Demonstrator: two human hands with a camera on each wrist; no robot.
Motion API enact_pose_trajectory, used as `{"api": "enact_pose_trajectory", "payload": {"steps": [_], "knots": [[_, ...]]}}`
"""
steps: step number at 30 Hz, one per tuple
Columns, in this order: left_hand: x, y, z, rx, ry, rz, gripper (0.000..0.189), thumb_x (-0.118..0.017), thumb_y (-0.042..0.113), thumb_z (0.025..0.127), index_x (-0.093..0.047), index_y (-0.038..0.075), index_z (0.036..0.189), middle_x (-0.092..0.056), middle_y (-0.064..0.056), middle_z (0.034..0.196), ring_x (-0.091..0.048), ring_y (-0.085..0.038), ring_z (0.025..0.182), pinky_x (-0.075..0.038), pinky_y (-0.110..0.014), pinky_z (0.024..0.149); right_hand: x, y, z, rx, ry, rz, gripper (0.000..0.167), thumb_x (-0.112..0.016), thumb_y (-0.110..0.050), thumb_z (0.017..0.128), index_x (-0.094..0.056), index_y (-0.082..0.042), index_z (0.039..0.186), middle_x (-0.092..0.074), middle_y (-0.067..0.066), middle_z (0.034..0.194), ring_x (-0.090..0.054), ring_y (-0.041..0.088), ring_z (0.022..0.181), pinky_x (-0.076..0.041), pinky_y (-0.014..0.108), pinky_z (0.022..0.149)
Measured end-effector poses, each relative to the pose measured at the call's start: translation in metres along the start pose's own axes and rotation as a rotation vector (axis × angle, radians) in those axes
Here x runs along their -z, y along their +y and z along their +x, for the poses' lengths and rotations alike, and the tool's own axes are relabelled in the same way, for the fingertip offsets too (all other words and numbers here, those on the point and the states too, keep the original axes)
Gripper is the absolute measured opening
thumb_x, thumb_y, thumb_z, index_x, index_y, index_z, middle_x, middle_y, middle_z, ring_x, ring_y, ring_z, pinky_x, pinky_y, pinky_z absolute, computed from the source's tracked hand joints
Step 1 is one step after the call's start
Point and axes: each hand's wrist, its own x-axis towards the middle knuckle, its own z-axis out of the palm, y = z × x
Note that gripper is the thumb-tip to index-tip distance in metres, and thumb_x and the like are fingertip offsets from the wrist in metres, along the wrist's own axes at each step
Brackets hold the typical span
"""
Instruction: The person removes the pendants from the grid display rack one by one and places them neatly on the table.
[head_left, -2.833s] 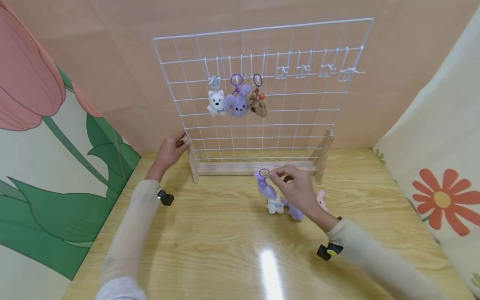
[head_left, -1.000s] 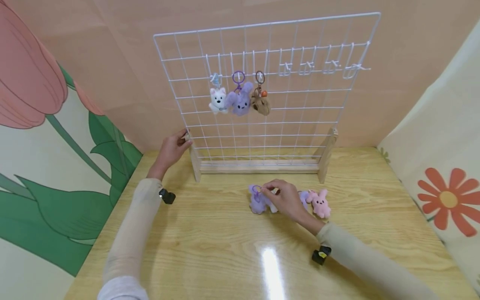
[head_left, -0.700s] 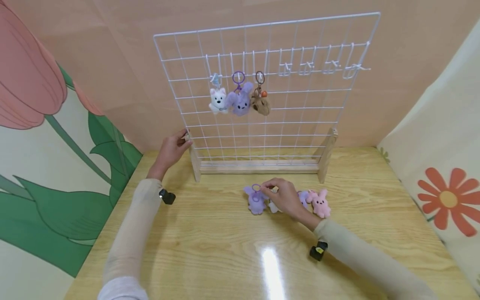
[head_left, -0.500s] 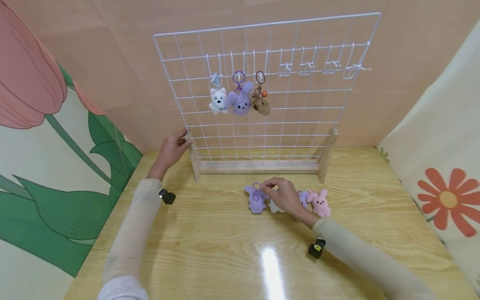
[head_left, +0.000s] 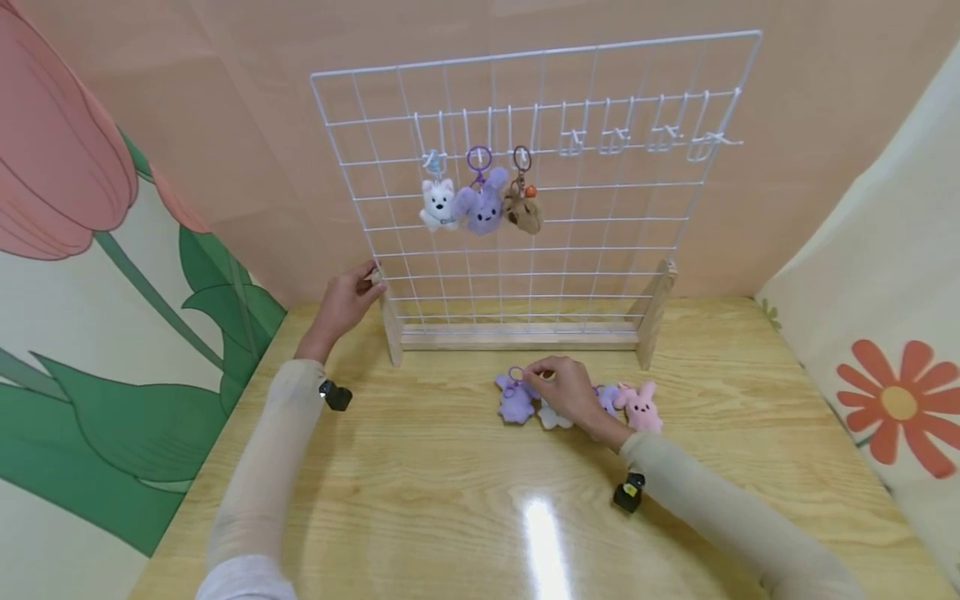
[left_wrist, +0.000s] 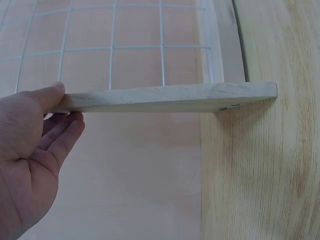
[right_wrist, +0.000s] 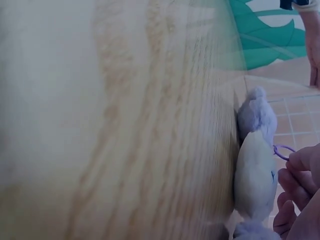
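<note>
My left hand (head_left: pixel 347 302) grips the top of the left wooden upright (left_wrist: pixel 165 97) of a wire grid stand, thumb on one face and fingers on the other. My right hand (head_left: pixel 567 390) pinches the thin purple ring of a purple plush keychain (head_left: pixel 516 406), low at the table in front of the stand. Beside that plush lies a white plush (right_wrist: pixel 256 180), partly under my right hand in the head view. Further right are another purple plush (head_left: pixel 608 398), half hidden by the hand, and a pink bunny plush (head_left: pixel 642 408).
The white wire grid (head_left: pixel 600 200) stands upright on a wooden base. On its left hooks hang a white dog plush (head_left: pixel 438 204), a purple plush (head_left: pixel 483 208) and a brown plush (head_left: pixel 522 210). Several bare hooks (head_left: pixel 615 142) stick out toward the right.
My right hand has lowered the purple keychain from above the white plush to the table at its left, still pinching the ring. My left hand keeps its grip on the upright.
</note>
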Motion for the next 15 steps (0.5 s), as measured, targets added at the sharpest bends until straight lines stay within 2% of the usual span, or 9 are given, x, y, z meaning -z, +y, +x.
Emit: {"api": "enact_pose_trajectory", "payload": {"steps": [6,15], "knots": [[0.0002,0.0023,-0.0011,0.002,0.002,0.001,0.057,-0.063,0.016,0.103,-0.042,-0.008,0.15,-0.053,-0.03,0.144,-0.062,-0.043,0.124,-0.056,-0.048,0.101,-0.0025,0.0039,0.0016,0.022,-0.039,-0.03,0.008,-0.077,-0.018,0.093,-0.083,-0.014,0.095,-0.078,-0.001,0.095,-0.07,0.018,0.088,-0.061,0.04,0.081],[-0.0001,0.0026,-0.0001,0.004,0.002,0.008,0.057,-0.063,0.015,0.103,-0.041,-0.009,0.15,-0.053,-0.031,0.144,-0.061,-0.044,0.124,-0.056,-0.048,0.101,-0.003,0.0042,0.0024,0.031,-0.051,-0.061,0.008,-0.079,-0.019,0.092,-0.083,-0.013,0.093,-0.078,0.001,0.09,-0.067,0.012,0.076,-0.058,0.03,0.066]]}}
